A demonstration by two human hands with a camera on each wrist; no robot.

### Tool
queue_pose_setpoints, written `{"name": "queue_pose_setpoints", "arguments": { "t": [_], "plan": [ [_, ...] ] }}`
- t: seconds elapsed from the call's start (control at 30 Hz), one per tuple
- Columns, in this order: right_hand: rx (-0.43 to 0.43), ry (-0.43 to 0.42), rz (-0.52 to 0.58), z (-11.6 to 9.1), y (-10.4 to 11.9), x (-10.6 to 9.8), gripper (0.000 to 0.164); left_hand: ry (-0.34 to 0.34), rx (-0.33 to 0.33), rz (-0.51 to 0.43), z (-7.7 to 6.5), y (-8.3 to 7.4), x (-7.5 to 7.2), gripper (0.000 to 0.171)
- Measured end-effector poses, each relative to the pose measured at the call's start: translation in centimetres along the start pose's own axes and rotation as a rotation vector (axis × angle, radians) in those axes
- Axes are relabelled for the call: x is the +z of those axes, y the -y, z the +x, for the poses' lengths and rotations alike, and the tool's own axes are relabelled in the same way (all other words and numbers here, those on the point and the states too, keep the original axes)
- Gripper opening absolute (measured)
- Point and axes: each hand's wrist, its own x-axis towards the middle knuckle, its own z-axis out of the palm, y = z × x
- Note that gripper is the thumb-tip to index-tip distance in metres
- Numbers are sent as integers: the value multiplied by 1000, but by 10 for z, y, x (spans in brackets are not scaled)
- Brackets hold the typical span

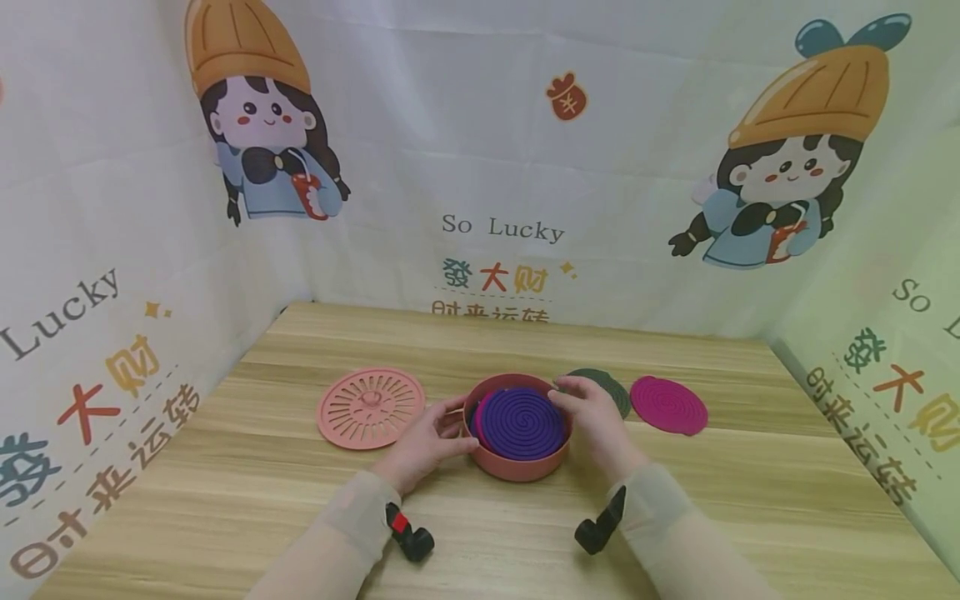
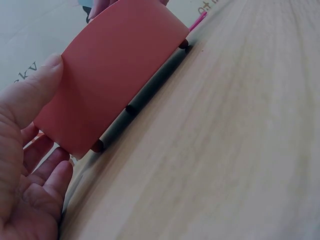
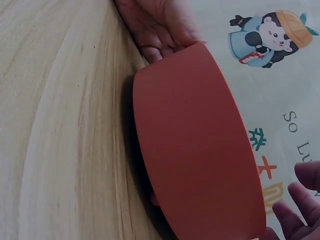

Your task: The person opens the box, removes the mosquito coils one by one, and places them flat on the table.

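Note:
A round salmon-red mosquito coil box [image 1: 517, 468] sits before me, with a purple mosquito coil [image 1: 525, 423] lying in it over a magenta one that shows at the left. My left hand [image 1: 423, 442] grips the box's left side, thumb against the upper wall and fingers bent around it, as the left wrist view shows. At the right rim is my right hand [image 1: 596, 421], fingers loosely bent and spread beside the coil's edge. In the right wrist view those fingers [image 3: 295, 220] pinch nothing; whether they touch the rim I cannot tell.
A pink slotted lid [image 1: 371, 408] with a knob lies left of the box. Right of it lie a dark green coil [image 1: 611, 390], partly behind my right hand, and a magenta coil [image 1: 669, 406]. Printed cloth [image 1: 495, 167] hangs around the wooden table [image 1: 480, 533].

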Motion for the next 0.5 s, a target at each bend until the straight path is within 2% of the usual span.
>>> {"name": "queue_pose_setpoints", "arguments": {
  "t": [0.27, 0.5],
  "plan": [
    [-7, 3, -91, 4, -8, 14, 38, -4, -7, -3, -1, 0, 0, 78],
    [-17, -13, -90, 6, -16, 18, 36, -3, -7, 1, -1, -1, 0, 78]
  ]
}}
